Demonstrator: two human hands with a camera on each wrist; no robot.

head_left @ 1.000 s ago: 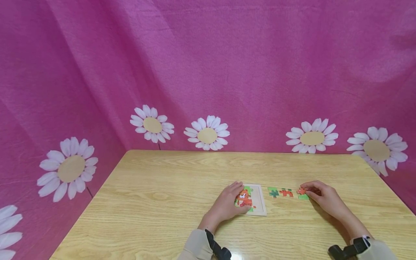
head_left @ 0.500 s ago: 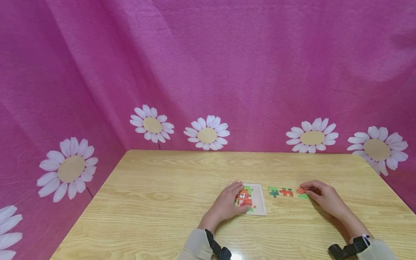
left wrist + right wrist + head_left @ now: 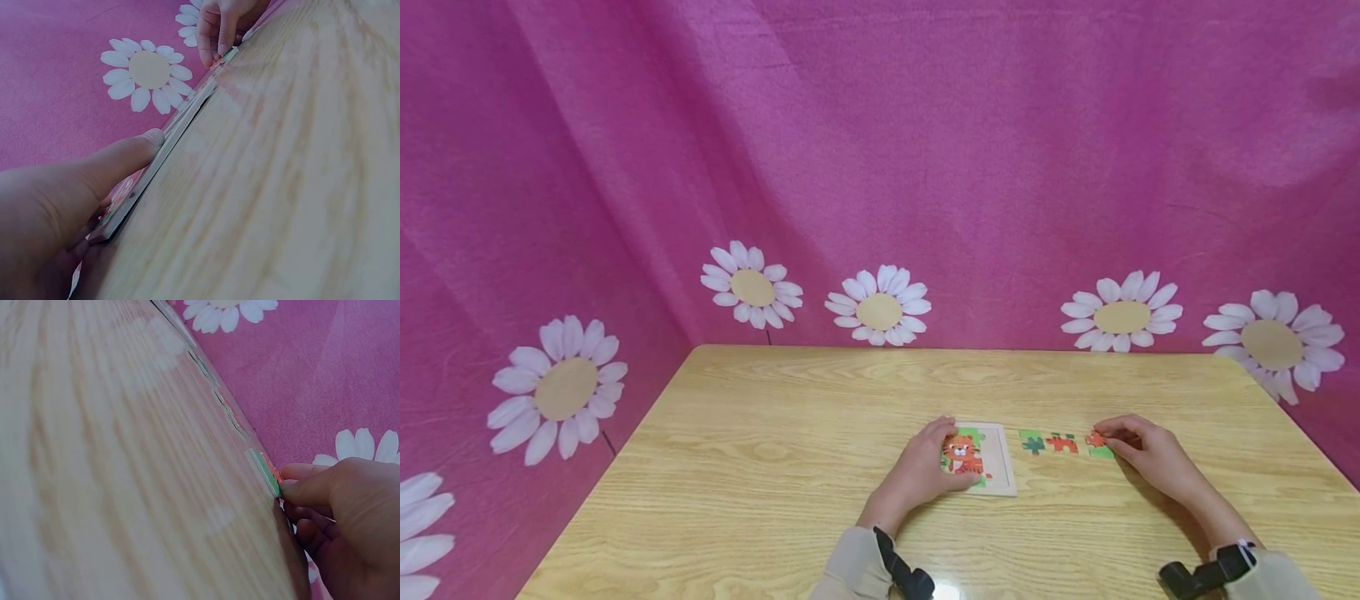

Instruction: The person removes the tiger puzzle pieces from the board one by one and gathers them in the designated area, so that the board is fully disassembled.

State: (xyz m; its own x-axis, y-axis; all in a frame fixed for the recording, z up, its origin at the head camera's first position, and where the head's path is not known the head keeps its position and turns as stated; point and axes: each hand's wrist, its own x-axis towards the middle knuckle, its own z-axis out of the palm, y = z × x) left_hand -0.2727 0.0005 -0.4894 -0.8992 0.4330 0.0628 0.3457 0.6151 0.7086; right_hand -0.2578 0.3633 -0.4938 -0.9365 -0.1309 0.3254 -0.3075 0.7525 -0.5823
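A square wooden jigsaw tray (image 3: pixel 1003 467) lies on the table with part of an orange tiger picture on its left side; its right side shows bare wood. My left hand (image 3: pixel 917 473) holds the tray by its left side, the fingers at the far left corner and the thumb over the near rim, as the left wrist view (image 3: pixel 156 156) confirms for the thumb. To the right, my right hand (image 3: pixel 1153 454) pinches an orange and green jigsaw piece (image 3: pixel 267 474) between thumb and forefinger, low at the tabletop.
Between tray and right hand lie a green jigsaw piece (image 3: pixel 1032 442) and an orange one (image 3: pixel 1062 443), in a row. The wood-grain table (image 3: pixel 775 433) ends at a pink curtain (image 3: pixel 925 167) with daisies, behind and on the left. Each wrist wears a black camera strap (image 3: pixel 1213 571).
The fingers of my left hand have shifted slightly left on the tray, so more of the tiger's face shows. My right hand stays on its piece.
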